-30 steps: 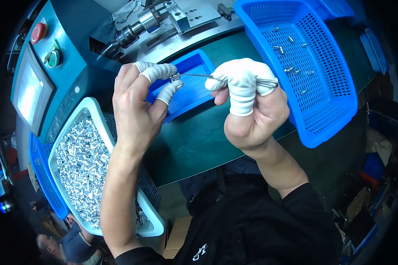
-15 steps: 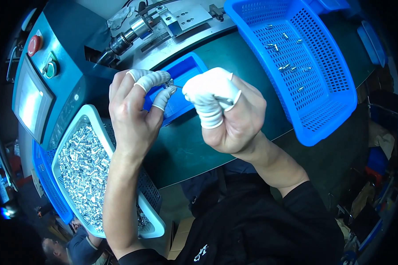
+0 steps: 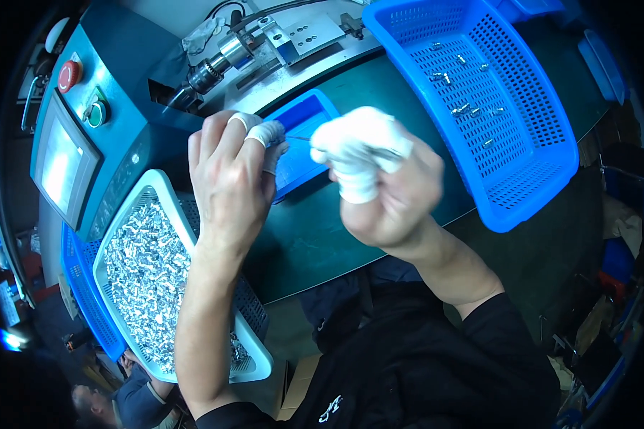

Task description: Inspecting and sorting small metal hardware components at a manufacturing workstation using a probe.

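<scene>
My left hand (image 3: 229, 168), with white finger cots on some fingertips, pinches something over the small blue tray (image 3: 297, 163). A small metal fitting showed in that pinch a moment earlier; now the fingers cover it. To its right, my right hand (image 3: 390, 179) is closed round a thin metal rod-like tool (image 3: 298, 137). White cots cover its fingers, and motion blurs it somewhat. The tool's slim shaft points left toward the left fingertips. Its exact kind is hidden in my grip, and I cannot tell whether its tip touches the fitting.
A pale basket (image 3: 170, 194) heaped with metal fittings (image 3: 147, 279) stands at left. At right, a blue perforated basket (image 3: 472, 182) holds several fittings (image 3: 465, 109). A machine with a chuck (image 3: 206, 75) and a control screen (image 3: 63, 168) sits behind. Another person (image 3: 139, 400) is at lower left.
The machine and pale basket have shifted slightly right in view. Both my hands sit further right, the right one blurred. The fitting visible at the left fingertips is now covered.
</scene>
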The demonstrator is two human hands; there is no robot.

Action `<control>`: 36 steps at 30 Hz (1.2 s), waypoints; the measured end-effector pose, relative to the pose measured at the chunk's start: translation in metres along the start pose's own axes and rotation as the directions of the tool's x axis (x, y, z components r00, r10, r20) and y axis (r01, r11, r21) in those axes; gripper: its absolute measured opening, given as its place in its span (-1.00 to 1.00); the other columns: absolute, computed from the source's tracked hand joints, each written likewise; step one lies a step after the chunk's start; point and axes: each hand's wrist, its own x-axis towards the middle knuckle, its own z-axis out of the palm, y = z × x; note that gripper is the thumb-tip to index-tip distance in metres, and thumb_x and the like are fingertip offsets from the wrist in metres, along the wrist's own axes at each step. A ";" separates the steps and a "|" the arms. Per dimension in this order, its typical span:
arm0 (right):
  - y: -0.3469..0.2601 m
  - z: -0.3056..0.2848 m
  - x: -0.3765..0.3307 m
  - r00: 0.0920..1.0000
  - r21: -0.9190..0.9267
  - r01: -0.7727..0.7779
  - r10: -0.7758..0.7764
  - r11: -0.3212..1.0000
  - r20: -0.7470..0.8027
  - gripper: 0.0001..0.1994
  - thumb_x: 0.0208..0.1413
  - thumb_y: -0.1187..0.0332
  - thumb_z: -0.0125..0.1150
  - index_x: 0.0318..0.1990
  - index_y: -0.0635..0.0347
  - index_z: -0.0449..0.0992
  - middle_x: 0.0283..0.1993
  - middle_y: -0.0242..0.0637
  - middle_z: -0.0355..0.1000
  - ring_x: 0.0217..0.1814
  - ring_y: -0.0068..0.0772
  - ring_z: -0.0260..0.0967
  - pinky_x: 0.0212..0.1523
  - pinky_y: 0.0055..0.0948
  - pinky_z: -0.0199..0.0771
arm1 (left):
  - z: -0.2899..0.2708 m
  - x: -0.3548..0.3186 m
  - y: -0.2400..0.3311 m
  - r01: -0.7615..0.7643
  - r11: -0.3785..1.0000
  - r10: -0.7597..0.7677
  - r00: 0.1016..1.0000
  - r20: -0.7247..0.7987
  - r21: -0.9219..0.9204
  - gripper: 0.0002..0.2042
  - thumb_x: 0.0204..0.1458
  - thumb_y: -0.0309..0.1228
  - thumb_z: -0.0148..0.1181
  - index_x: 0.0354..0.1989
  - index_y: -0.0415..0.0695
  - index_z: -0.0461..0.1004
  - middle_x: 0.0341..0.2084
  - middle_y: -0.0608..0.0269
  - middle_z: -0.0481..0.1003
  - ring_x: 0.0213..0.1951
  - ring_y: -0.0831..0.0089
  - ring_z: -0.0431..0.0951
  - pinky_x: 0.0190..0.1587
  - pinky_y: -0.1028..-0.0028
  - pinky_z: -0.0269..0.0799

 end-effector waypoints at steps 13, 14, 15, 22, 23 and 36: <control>-0.008 -0.015 0.004 0.999 0.038 0.022 -0.020 0.999 -0.043 -0.82 0.25 0.40 -0.05 -0.27 0.39 0.34 -0.41 -0.05 0.47 -0.57 -0.59 0.34 -0.60 -0.71 0.34 | 0.001 -0.004 -0.003 0.104 0.943 -0.161 0.974 -0.158 -0.318 -0.78 -0.26 -0.49 0.37 -0.37 -0.14 0.56 -0.44 0.24 0.53 -0.26 0.26 0.46 -0.16 0.35 0.32; -0.008 -0.015 0.003 0.998 0.022 0.042 -0.042 0.999 -0.036 -0.83 0.25 0.41 -0.04 -0.26 0.40 0.35 -0.41 -0.05 0.47 -0.56 -0.58 0.35 -0.60 -0.71 0.35 | 0.002 -0.004 -0.004 0.094 0.941 -0.158 0.971 -0.177 -0.326 -0.78 -0.27 -0.49 0.38 -0.37 -0.15 0.55 -0.43 0.24 0.54 -0.26 0.26 0.47 -0.15 0.36 0.33; -0.008 -0.014 0.003 0.999 0.022 0.041 -0.041 0.999 -0.035 -0.83 0.25 0.41 -0.04 -0.26 0.40 0.35 -0.41 -0.05 0.47 -0.56 -0.58 0.35 -0.60 -0.71 0.35 | 0.002 -0.004 -0.004 0.084 0.939 -0.156 0.968 -0.197 -0.333 -0.77 -0.28 -0.49 0.39 -0.37 -0.15 0.55 -0.43 0.24 0.55 -0.26 0.27 0.47 -0.14 0.36 0.33; -0.014 -0.014 0.001 0.999 0.038 -0.015 0.014 0.999 0.034 -0.83 0.24 0.42 -0.02 -0.23 0.41 0.34 -0.37 -0.04 0.47 -0.53 -0.54 0.38 -0.56 -0.67 0.40 | 0.001 -0.006 -0.007 0.104 0.929 -0.186 0.961 -0.205 -0.356 -0.77 -0.28 -0.49 0.40 -0.37 -0.17 0.55 -0.40 0.26 0.58 -0.26 0.28 0.49 -0.11 0.37 0.33; -0.014 -0.014 0.001 0.998 0.028 -0.009 0.008 1.000 0.055 -0.83 0.23 0.42 -0.01 -0.22 0.41 0.33 -0.36 -0.03 0.47 -0.52 -0.53 0.39 -0.55 -0.65 0.42 | 0.001 -0.007 -0.007 0.106 0.929 -0.188 0.961 -0.204 -0.355 -0.77 -0.28 -0.49 0.40 -0.37 -0.17 0.55 -0.40 0.26 0.58 -0.26 0.28 0.49 -0.11 0.37 0.33; -0.006 -0.007 0.005 0.981 -0.106 0.181 -0.172 0.978 0.093 -0.84 -0.08 0.58 0.13 -0.29 0.43 0.46 -0.38 -0.07 0.47 -0.44 -0.27 0.49 -0.46 -0.49 0.50 | -0.003 -0.008 -0.006 0.114 0.959 -0.168 0.966 -0.196 -0.260 -0.76 -0.28 -0.43 0.40 -0.36 -0.11 0.56 -0.44 0.27 0.52 -0.25 0.28 0.46 -0.14 0.37 0.23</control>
